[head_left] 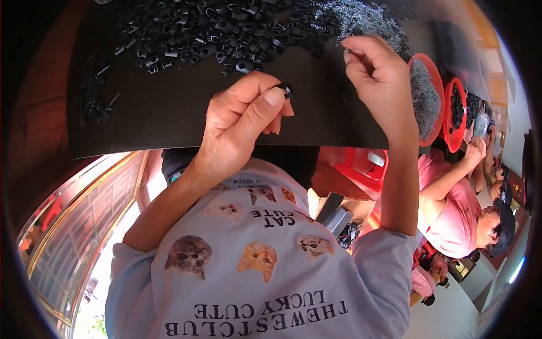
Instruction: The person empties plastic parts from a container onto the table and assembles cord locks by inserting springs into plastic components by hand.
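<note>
I'm pinching a black ring [285, 89] in left hand [240, 127] over the mat [169, 121]; right hand [375, 70] fingers closing on a tiny spring [351, 52]. Both light, stiff, slippery; gripping by edges.

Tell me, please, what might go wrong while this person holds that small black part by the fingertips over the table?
The left hand pinches the small black part only at the fingertips, so it could slip into the pile of black parts and get lost. The right hand works close to the red bowl of grey springs and might knock it.
</note>
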Action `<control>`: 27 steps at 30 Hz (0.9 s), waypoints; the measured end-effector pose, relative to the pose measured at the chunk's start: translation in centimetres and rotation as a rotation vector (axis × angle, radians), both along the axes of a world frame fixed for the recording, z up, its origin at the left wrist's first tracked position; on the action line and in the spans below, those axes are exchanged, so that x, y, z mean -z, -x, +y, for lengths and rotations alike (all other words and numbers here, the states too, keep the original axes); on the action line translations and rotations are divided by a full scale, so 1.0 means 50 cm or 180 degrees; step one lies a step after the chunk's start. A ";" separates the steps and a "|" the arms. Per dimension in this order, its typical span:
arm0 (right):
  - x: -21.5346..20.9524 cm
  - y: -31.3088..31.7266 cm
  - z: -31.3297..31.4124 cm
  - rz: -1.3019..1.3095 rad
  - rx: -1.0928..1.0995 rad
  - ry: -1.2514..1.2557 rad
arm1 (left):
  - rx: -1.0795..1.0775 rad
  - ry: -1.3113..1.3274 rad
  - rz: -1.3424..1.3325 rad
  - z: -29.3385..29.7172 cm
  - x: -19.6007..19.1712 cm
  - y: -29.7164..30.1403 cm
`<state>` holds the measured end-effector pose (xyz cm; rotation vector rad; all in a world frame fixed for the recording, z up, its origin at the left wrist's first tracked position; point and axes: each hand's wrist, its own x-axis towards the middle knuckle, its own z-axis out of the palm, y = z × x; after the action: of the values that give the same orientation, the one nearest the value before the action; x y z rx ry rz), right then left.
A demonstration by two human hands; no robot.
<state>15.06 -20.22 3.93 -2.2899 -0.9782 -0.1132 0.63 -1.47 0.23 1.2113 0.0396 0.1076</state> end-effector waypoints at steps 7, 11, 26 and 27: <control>-0.024 0.060 0.024 0.1526 -0.0007 -0.0850 | 0.0031 0.0041 0.0000 0.004 0.004 -0.004; -0.044 0.086 0.051 0.2308 -0.0156 -0.1306 | 0.0064 0.0071 -0.0022 0.005 0.006 -0.005; -0.039 0.112 0.098 0.2235 -0.0319 -0.1631 | -0.0038 0.0315 -0.0067 0.000 0.007 0.001; -0.037 0.116 0.099 0.2240 -0.0328 -0.1626 | -0.0050 0.0345 -0.0027 -0.001 0.004 0.001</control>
<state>9.28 -15.26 5.78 -1.6147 -0.5970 0.4154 0.58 -1.53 0.01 1.1024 0.0470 0.1228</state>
